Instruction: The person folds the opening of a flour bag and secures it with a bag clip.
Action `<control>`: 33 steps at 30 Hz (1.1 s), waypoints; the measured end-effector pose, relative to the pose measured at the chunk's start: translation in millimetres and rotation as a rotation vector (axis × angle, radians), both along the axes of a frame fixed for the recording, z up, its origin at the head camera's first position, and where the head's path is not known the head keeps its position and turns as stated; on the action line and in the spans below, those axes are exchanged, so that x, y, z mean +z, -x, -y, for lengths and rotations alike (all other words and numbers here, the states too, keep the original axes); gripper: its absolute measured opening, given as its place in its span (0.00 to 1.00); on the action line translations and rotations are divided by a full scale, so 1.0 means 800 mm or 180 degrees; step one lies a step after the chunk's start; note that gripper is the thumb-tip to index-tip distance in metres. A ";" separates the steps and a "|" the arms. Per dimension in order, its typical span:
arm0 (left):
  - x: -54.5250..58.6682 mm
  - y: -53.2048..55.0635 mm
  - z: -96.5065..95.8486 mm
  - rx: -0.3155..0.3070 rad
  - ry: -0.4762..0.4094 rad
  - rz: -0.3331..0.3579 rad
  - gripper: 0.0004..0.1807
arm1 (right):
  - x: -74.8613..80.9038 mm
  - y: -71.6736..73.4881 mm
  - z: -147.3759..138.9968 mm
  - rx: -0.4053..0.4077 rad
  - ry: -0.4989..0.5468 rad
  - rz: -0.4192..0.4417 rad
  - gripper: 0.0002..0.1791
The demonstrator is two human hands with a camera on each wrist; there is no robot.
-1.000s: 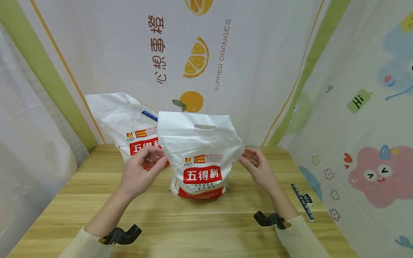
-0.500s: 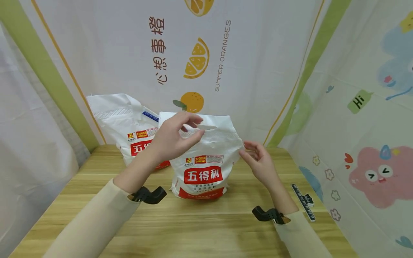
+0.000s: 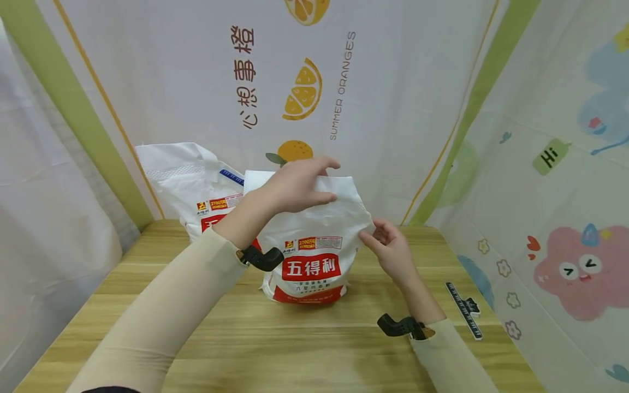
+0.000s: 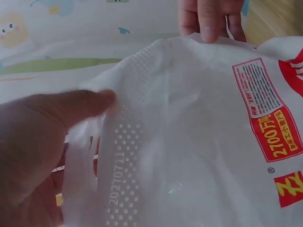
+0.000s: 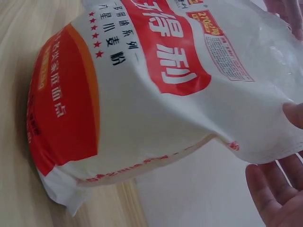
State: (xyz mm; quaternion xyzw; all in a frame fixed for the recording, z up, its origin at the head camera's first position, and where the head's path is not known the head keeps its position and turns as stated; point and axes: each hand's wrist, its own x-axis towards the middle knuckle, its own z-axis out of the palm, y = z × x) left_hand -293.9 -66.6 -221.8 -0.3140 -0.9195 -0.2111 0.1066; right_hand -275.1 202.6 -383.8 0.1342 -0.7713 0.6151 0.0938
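A white flour bag (image 3: 319, 240) with a red label stands upright on the wooden table, its top edge flat and wide. My left hand (image 3: 304, 185) reaches across the bag's top, thumb in front and fingers behind the handle strip. In the left wrist view the thumb (image 4: 90, 104) lies at the band of dots and the fingers show through the slot. With my right hand (image 3: 390, 248) I pinch the bag's upper right side edge; in the right wrist view its thumb (image 5: 294, 114) is in front and the fingers lie behind and below.
A second flour bag (image 3: 172, 164) leans at the back left, partly behind the first. A black-and-white strip (image 3: 464, 311) lies at the table's right. A printed curtain (image 3: 393, 98) hangs behind the table (image 3: 275, 349), and more cloth hangs at both sides.
My left hand has moved from the bag's left side up and right to its top edge. The right hand has shifted slightly inward at the side edge. The bag has stayed in place.
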 end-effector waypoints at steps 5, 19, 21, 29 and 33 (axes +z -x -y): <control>0.003 0.002 -0.005 -0.0062 -0.0067 0.0088 0.34 | -0.003 0.002 0.004 -0.0108 -0.0131 -0.0103 0.19; -0.004 0.001 0.000 0.0008 -0.0425 -0.0173 0.21 | -0.011 0.006 0.013 -0.0519 -0.0358 -0.0519 0.11; -0.002 0.000 0.001 0.0046 -0.0451 -0.0242 0.19 | -0.012 0.005 0.013 -0.0577 -0.0367 -0.0568 0.10; 0.003 -0.005 0.014 -0.0314 -0.0433 -0.0181 0.13 | -0.017 0.003 0.003 -0.0411 -0.0155 -0.0433 0.14; 0.003 -0.007 0.017 -0.0585 -0.0418 -0.0066 0.12 | -0.020 0.000 -0.005 -0.0165 0.0054 -0.0349 0.16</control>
